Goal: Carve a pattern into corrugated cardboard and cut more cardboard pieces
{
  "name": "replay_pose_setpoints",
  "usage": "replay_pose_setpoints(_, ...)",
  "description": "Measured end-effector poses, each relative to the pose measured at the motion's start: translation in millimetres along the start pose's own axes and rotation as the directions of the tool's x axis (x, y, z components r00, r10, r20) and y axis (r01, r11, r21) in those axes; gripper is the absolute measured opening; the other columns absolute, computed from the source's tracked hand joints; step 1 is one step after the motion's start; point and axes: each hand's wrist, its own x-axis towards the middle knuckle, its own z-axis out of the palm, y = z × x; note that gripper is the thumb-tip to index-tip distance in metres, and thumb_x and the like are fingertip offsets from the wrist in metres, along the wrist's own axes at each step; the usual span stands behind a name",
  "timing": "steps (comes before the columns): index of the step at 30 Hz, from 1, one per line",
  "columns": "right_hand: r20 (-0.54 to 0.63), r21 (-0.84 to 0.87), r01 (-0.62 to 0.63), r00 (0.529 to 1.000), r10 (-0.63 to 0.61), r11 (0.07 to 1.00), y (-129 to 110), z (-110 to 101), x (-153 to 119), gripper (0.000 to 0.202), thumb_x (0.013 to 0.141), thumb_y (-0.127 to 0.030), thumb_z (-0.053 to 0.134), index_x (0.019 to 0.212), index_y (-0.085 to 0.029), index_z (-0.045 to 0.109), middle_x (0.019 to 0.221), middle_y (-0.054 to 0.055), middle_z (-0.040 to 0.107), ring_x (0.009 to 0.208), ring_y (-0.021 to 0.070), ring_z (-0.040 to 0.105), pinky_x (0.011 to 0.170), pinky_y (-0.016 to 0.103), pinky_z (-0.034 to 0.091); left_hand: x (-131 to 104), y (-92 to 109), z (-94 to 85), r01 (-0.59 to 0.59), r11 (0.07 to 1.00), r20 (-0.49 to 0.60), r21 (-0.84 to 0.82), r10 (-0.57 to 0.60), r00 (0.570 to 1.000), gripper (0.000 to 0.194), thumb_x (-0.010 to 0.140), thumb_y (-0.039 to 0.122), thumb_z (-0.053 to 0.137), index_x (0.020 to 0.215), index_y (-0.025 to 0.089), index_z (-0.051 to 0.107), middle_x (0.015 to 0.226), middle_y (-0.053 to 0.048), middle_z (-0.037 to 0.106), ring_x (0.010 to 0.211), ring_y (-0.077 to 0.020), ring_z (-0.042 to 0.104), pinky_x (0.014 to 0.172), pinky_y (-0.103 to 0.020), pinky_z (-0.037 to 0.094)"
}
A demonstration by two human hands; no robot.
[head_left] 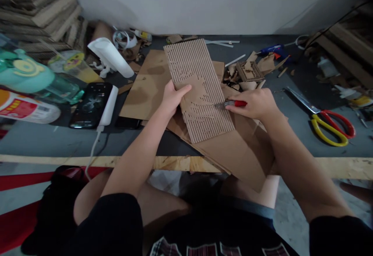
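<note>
My left hand (172,98) grips the left edge of a corrugated cardboard piece (201,65), its thumb lying across the face. Ridges show over most of that piece, while a patch of smooth paper with ragged edges covers its middle. In my right hand (256,102) is a red-handled utility knife (233,103), its blade touching the ridges right of the paper patch. Beneath lie larger flat cardboard sheets (230,147), one reaching past the table's front edge.
Scissors (323,120) with red and yellow handles lie at right. Behind my right hand are cardboard scraps (247,71) and a blue glue gun (272,50). On the left are a phone (91,104), a white power bank (110,106) with a cable, and bottles (32,71).
</note>
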Motion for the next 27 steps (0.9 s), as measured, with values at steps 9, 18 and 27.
replay_pose_setpoints(9, 0.033, -0.039, 0.005, 0.999, -0.003, 0.999, -5.9, -3.1, 0.6, 0.058, 0.094, -0.072, 0.050, 0.106, -0.025, 0.082, 0.092, 0.007, 0.079, 0.081, 0.0266, 0.070, 0.058, 0.030, 0.022, -2.1, 7.7, 2.8, 0.045, 0.999, 0.012, 0.012, -0.046, 0.999, 0.051, 0.072, 0.040, 0.084, 0.114, 0.023, 0.061, 0.134, -0.012, 0.071, 0.126, -0.0350, 0.067, 0.107, -0.053, 0.059)
replay_pose_setpoints(18, 0.057, -0.090, -0.049, 0.997, 0.055, 0.995, -16.0, -9.3, 2.0, 0.058, 0.093, -0.073, 0.052, 0.103, -0.024, 0.082, 0.088, 0.009, 0.077, 0.078, 0.0264, 0.067, 0.058, 0.030, 0.025, 0.8, 1.6, -0.8, 0.033, 0.999, 0.017, -0.017, -0.032, 0.999, 0.054, 0.068, 0.039, 0.088, 0.112, 0.023, 0.063, 0.135, -0.013, 0.070, 0.126, -0.0351, 0.067, 0.109, -0.053, 0.058)
replay_pose_setpoints(27, 0.005, -0.060, -0.025, 1.000, 0.026, 0.998, -14.3, 4.5, 2.7, 0.059, 0.095, -0.072, 0.049, 0.100, -0.023, 0.081, 0.086, 0.007, 0.078, 0.075, 0.0242, 0.068, 0.056, 0.031, 0.021, 0.9, -1.7, -3.5, 0.022, 0.999, 0.043, 0.041, -0.024, 0.999, 0.057, 0.076, 0.044, 0.083, 0.123, 0.024, 0.060, 0.140, -0.015, 0.066, 0.130, -0.0349, 0.065, 0.110, -0.053, 0.057)
